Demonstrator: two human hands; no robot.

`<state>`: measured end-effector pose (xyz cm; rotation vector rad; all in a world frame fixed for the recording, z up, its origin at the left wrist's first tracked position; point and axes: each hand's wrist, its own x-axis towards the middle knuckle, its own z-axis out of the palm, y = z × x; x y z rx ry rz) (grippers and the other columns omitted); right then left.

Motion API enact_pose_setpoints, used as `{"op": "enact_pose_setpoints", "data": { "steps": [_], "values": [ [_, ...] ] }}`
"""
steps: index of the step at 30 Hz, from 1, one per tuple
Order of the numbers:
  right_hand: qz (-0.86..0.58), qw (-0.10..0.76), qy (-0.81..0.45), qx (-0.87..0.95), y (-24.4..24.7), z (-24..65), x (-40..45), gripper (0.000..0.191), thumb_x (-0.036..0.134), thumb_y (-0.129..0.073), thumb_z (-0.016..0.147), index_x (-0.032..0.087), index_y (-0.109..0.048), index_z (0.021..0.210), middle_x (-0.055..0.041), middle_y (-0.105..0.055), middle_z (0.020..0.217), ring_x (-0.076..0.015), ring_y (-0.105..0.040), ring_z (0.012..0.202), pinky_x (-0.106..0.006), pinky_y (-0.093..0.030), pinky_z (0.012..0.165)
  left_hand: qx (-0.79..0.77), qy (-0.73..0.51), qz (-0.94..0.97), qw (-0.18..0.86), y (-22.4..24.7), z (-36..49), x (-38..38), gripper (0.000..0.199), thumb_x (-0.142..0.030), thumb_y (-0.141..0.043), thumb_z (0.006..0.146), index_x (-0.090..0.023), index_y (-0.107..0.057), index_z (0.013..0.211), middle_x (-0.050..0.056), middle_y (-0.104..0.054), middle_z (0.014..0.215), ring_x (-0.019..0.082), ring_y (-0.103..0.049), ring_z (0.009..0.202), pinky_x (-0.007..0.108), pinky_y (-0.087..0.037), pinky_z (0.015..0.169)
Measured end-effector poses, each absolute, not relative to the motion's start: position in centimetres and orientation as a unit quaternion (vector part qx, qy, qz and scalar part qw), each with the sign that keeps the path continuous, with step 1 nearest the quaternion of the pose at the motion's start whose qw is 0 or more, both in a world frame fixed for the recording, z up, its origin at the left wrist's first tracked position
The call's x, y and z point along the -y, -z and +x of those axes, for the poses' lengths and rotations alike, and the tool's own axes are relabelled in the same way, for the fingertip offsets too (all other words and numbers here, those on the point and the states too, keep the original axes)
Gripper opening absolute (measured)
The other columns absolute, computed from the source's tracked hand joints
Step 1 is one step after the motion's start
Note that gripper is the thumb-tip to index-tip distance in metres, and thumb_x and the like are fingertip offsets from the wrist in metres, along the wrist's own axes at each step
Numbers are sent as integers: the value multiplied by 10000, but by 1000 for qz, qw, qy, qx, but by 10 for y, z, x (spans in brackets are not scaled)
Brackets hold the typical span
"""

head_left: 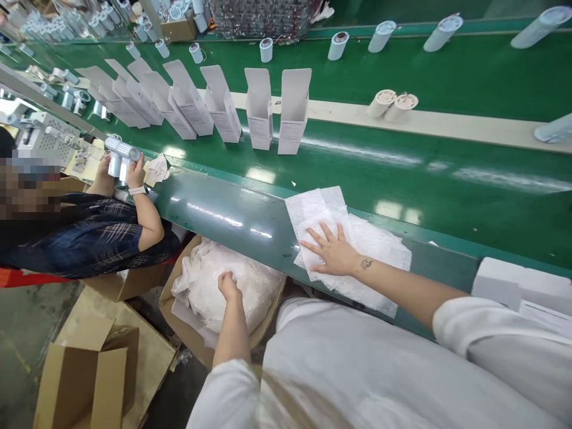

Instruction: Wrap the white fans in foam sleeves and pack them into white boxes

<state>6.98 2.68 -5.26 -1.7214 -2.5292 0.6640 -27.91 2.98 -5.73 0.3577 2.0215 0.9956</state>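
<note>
My right hand (333,253) lies flat with its fingers spread on a loose stack of thin white bubble-wrap bags (379,247) at the bench edge. Some of the sheets fan out beyond its fingertips. My left hand (229,286) is closed, fingers curled, over a carton (202,353) full of white wrapping bags (254,280) wrapped in clear plastic. Whether it pinches one of these bags is hidden by the curl of the fingers.
Several open white boxes (295,113) stand upright on the green conveyor (447,196). Light-blue cylinders (338,46) line the far belt. At left, a co-worker's hands (135,173) hold a hair dryer (120,156). White boxes (522,286) lie at right; an open carton (84,381) is below left.
</note>
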Motion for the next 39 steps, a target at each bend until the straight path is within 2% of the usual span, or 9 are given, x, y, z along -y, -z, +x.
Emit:
{"op": "enact_pose_setpoints", "data": {
  "steps": [4, 8, 13, 17, 20, 23, 26, 33, 39],
  "values": [
    [-538, 61, -249, 803, 12, 67, -29, 835, 569, -706, 684, 235, -462, 1410, -163, -295, 1542, -483, -75, 1422, -729, 36, 1053, -782, -434, 167, 416, -13, -269, -20, 279, -254, -651, 707, -185, -475, 913, -58, -529, 685, 100, -606, 617, 218, -456, 602],
    [-448, 233, -343, 792, -50, 35, -26, 861, 555, -707, 722, 191, -390, 1434, -189, -315, 1518, -398, -200, 1420, -615, -140, 1120, -679, -406, 260, 553, -84, -214, -21, 413, -301, -720, 648, -187, -520, 992, -70, -531, 599, 87, -546, 459, 198, -383, 479],
    [-438, 414, -553, 576, -80, 20, -15, 494, 475, -596, 841, 223, -420, 1228, -73, -632, 1007, -194, -615, 860, -368, -497, 778, -575, -418, 206, 672, -127, -156, -31, 291, -314, -753, 644, -167, -611, 852, 0, -624, 715, 73, -563, 535, 186, -402, 482],
    [-402, 514, -647, 395, -76, 44, -3, 420, 467, -621, 824, 263, -358, 1081, 71, -527, 700, -105, -500, 596, -251, -427, 613, -515, -414, 215, 719, -123, -136, -36, 339, -373, -760, 662, -170, -653, 911, 79, -689, 924, 154, -651, 811, 216, -466, 594],
    [-384, 509, -676, 369, -78, 63, 8, 391, 503, -628, 804, 246, -426, 1019, 59, -515, 697, -104, -476, 590, -262, -422, 621, -502, -364, 286, 731, -109, -118, -31, 395, -312, -826, 576, -161, -663, 904, 58, -692, 887, 144, -635, 759, 243, -475, 656],
    [-446, 482, -620, 429, -86, 75, 19, 424, 517, -679, 751, 226, -548, 1030, -32, -579, 904, -182, -552, 855, -370, -457, 823, -505, -373, 361, 690, -99, -96, -20, 355, -334, -819, 590, -167, -653, 855, 19, -682, 827, 137, -621, 749, 276, -476, 746],
    [-515, 477, -517, 490, -91, 79, 25, 396, 484, -787, 629, 204, -651, 875, -96, -541, 1122, -272, -453, 1145, -447, -334, 1031, -497, -347, 471, 641, -100, -82, -13, 263, -338, -773, 653, -179, -663, 831, -4, -667, 794, 139, -601, 759, 284, -462, 778],
    [-426, 545, -693, 202, -90, 86, 19, 376, 403, -822, 565, 181, -575, 742, 25, -583, 722, -140, -546, 701, -325, -440, 766, -474, -342, 505, 635, -116, -83, -39, 271, -347, -781, 630, -184, -588, 727, -19, -614, 700, 119, -559, 663, 262, -455, 703],
    [-391, 582, -698, 146, -81, 65, 10, 428, 303, -844, 530, 201, -510, 777, 54, -581, 725, -119, -568, 701, -287, -453, 722, -544, -376, 554, 505, -111, -87, -61, 277, -378, -661, 771, -202, -573, 966, -5, -629, 800, 118, -566, 690, 247, -449, 699]
  ]
}}
